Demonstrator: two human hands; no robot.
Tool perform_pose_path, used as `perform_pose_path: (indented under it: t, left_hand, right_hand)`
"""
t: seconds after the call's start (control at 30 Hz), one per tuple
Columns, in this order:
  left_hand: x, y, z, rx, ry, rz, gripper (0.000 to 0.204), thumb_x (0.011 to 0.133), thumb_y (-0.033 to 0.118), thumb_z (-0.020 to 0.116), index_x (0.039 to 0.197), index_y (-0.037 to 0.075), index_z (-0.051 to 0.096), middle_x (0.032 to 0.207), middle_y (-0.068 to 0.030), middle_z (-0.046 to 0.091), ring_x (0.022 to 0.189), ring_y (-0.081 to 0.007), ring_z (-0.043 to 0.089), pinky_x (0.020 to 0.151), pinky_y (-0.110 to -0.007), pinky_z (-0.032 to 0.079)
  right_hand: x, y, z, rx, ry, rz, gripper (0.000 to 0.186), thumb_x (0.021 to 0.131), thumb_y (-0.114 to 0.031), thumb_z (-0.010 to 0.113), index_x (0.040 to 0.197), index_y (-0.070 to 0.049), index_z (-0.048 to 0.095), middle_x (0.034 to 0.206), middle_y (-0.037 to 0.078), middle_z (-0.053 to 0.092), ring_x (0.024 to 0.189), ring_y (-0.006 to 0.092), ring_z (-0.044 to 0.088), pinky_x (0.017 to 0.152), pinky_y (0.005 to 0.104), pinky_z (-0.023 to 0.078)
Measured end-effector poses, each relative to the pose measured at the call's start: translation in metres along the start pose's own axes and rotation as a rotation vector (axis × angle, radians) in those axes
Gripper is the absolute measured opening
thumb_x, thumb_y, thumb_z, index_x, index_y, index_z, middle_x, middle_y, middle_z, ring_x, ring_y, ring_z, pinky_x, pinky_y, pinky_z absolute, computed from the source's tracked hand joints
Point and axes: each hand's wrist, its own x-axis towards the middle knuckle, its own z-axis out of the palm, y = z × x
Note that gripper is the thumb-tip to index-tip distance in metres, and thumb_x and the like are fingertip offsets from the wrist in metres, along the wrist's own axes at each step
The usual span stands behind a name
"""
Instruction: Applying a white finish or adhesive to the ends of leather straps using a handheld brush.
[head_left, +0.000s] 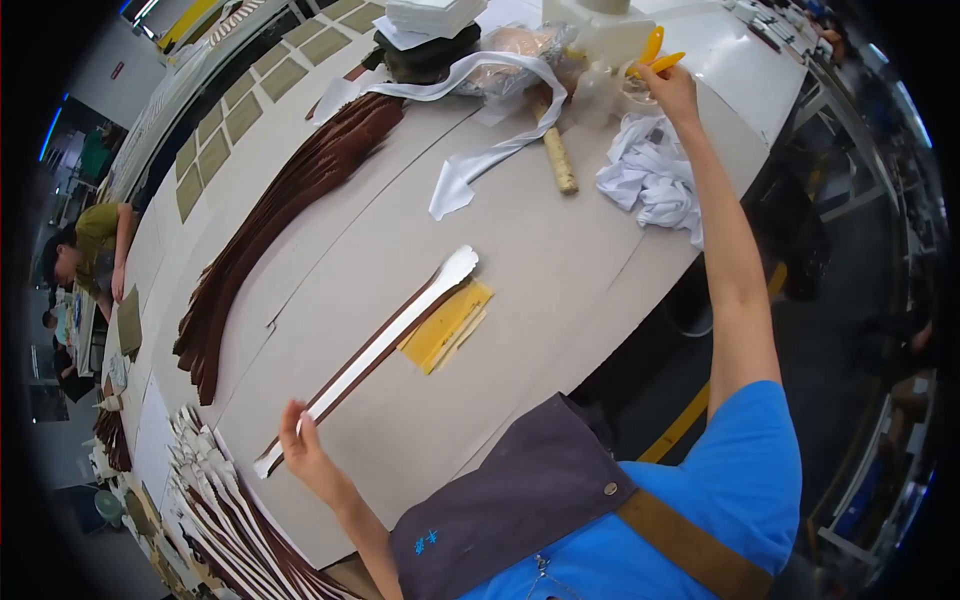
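Note:
My right hand [672, 92] is stretched to the far right of the table, its fingers closed round a yellow-handled tool [667, 62] above a clear cup [637, 90]. The tool's working end is hidden. A second yellow handle [653, 45] stands beside it. Near the front, my left hand [308, 455] hovers with fingers apart by the lower end of a long white strip [385, 340]. That strip lies over a brown strip [335, 385], whose edges show along both sides. Under its upper right part sits a translucent yellow template [447, 328].
A fan of brown strips [290, 215] lies left; white-and-brown strips [225, 505] are heaped at front left. Towards the back are a white ribbon [470, 175], a rod wrapped in pale yellow [558, 155] and a crumpled white cloth [655, 180]. Another person [95, 240] leans over the far left.

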Motion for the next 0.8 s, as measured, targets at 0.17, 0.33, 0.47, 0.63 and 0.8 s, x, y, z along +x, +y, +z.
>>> perform_pose_path:
  t: [0.17, 0.33, 0.47, 0.63, 0.8]
  left_hand:
    - [0.002, 0.016, 0.104, 0.624, -0.667, 0.546, 0.036, 0.086, 0.014, 0.067, 0.120, 0.003, 0.060, 0.121, -0.0146, 0.059, 0.117, -0.0305, 0.051, 0.101, -0.040, 0.039]
    - [0.000, 0.013, 0.157, 0.734, -0.792, 0.671, 0.039, 0.080, 0.015, 0.073, 0.116, 0.004, 0.060, 0.114, -0.0130, 0.058, 0.109, -0.0302, 0.052, 0.095, -0.042, 0.041]
    - [0.011, 0.020, 0.168, 0.750, -0.955, 0.582, 0.031, 0.079, 0.015, 0.073, 0.104, 0.003, 0.060, 0.101, -0.0116, 0.058, 0.096, -0.0276, 0.055, 0.083, -0.040, 0.044]
    - [0.030, 0.035, 0.175, 0.717, -1.151, 0.498, 0.023, 0.086, 0.014, 0.068, 0.101, 0.001, 0.056, 0.096, -0.0119, 0.060, 0.078, -0.0213, 0.060, 0.069, -0.033, 0.048]
    - [0.041, 0.050, 0.183, 0.200, -1.320, -0.150, 0.022, 0.097, 0.017, 0.055, 0.110, -0.001, 0.053, 0.083, -0.0072, 0.063, 0.062, -0.0089, 0.057, 0.058, -0.024, 0.047]
  right_hand:
    - [-0.047, -0.010, -0.017, -0.029, 0.127, -0.230, 0.027, 0.084, -0.033, 0.070, 0.097, -0.010, 0.073, 0.075, 0.010, 0.070, 0.070, 0.0243, 0.070, 0.065, 0.0335, 0.054]
    - [-0.070, -0.024, -0.030, -0.207, 0.214, -0.639, 0.020, 0.084, -0.026, 0.070, 0.096, -0.011, 0.071, 0.072, 0.010, 0.069, 0.066, 0.0260, 0.068, 0.062, 0.0332, 0.053]
    - [-0.062, -0.025, -0.029, 0.092, 0.238, -0.174, 0.021, 0.088, -0.024, 0.068, 0.089, -0.003, 0.069, 0.068, 0.010, 0.069, 0.060, 0.0202, 0.068, 0.055, 0.0293, 0.053]
    - [-0.049, 0.000, -0.010, 1.069, 0.343, 0.565, 0.019, 0.088, -0.018, 0.068, 0.089, 0.000, 0.062, 0.078, 0.012, 0.070, 0.060, 0.0213, 0.069, 0.050, 0.0264, 0.054]
    - [-0.073, 0.000, -0.034, 1.194, 0.295, 0.602, 0.019, 0.088, -0.014, 0.065, 0.094, 0.003, 0.059, 0.080, 0.015, 0.069, 0.064, 0.0232, 0.069, 0.056, 0.0288, 0.056]
